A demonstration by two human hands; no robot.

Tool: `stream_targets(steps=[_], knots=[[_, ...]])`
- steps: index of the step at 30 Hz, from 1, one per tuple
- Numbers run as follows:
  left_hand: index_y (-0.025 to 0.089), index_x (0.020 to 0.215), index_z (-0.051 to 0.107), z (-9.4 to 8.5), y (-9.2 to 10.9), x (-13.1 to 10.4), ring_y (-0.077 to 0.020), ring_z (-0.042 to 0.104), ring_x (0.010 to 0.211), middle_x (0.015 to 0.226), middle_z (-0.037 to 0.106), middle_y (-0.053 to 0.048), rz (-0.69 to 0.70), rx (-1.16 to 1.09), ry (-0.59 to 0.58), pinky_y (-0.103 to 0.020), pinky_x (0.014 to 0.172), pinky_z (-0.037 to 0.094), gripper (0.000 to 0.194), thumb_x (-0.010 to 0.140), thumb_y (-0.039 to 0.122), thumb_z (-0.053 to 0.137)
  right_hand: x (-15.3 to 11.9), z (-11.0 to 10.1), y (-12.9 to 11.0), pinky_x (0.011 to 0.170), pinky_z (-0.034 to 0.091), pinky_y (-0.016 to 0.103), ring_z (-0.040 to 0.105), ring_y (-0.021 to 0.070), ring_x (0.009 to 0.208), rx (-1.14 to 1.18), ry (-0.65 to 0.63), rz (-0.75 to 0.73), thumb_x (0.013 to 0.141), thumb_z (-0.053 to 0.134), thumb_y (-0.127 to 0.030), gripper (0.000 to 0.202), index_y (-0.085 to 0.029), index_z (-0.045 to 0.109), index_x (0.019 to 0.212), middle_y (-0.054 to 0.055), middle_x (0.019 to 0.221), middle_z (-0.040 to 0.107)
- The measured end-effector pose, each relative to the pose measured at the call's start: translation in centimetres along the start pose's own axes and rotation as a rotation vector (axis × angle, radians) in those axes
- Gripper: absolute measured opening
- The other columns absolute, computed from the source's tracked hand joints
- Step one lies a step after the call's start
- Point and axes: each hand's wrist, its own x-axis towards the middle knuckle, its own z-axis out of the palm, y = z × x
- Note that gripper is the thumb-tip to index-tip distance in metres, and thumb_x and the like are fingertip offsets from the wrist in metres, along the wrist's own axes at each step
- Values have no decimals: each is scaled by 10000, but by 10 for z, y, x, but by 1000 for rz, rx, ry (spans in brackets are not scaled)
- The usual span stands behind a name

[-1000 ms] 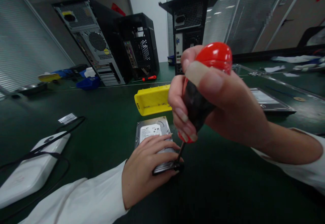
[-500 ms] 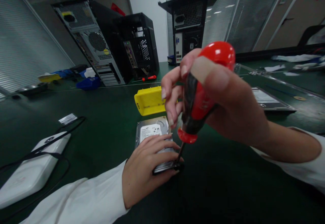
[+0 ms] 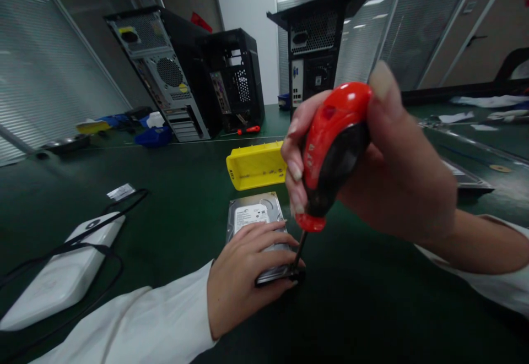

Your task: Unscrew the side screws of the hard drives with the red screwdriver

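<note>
A silver hard drive (image 3: 253, 208) with a white label lies on the green table. My left hand (image 3: 253, 265) grips it from above, fingers across its top and thumb along the near edge. In my right hand (image 3: 407, 174) is a red and black screwdriver (image 3: 330, 160), tilted, its shaft running down to the near right corner of the drive. Its tip is hard to make out beside my left fingertips. My right fingers curl around the handle while the thumb rests near its top end. Just beyond the drive sits a yellow bin (image 3: 256, 168) with small bits, perhaps screws, in it.
Computer cases (image 3: 165, 72) stand at the back, another case (image 3: 314, 50) right of them. A red screwdriver (image 3: 248, 130) lies by the open one. At left are a white power bank (image 3: 61, 276) with a black cable and a blue bin (image 3: 154, 136). Another drive-like device (image 3: 467, 179) lies right.
My right hand has turned the screwdriver handle, and its thumb has shifted up off the handle's side toward the top. The left hand stays on the drive. The whole view has shifted slightly.
</note>
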Motion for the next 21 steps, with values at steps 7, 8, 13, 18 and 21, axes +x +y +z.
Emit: stream_targets(steps=[7,8,13,18,21], knots=[[298,1035,651,-2,-2,-3,-219,483,1207,1186,616,11,30,6,-2,-401,1035,339,242,794,303,628,7,9,-6,416,465,251,550,130,458,20,35,88,733,618,-471,291,-218,478,700,-5,639,568],[295,1036,652,-2,-3,-4,-219,484,1207,1184,617,9,35,8,-4,-402,1035,339,242,796,316,625,6,10,-6,385,443,237,531,124,422,40,27,101,735,619,-461,295,-221,451,703,-16,599,565],[281,1037,648,-3,-5,-7,-222,480,1218,1186,617,5,54,13,-3,-401,1041,332,247,806,357,606,3,10,1,341,421,195,487,97,364,89,35,112,711,685,-385,280,-249,449,778,-50,539,546],[268,1005,641,-5,-2,-7,-212,444,1257,1180,619,26,49,12,-3,-394,1045,323,213,805,334,606,4,7,4,344,427,190,493,92,360,62,43,113,729,670,-400,243,-240,489,750,-45,543,543],[274,978,642,-6,1,-7,-208,450,1250,1160,628,36,21,4,-4,-385,1035,323,197,787,323,633,5,6,5,354,441,197,499,93,363,69,57,120,745,648,-400,221,-246,490,758,-42,553,550]])
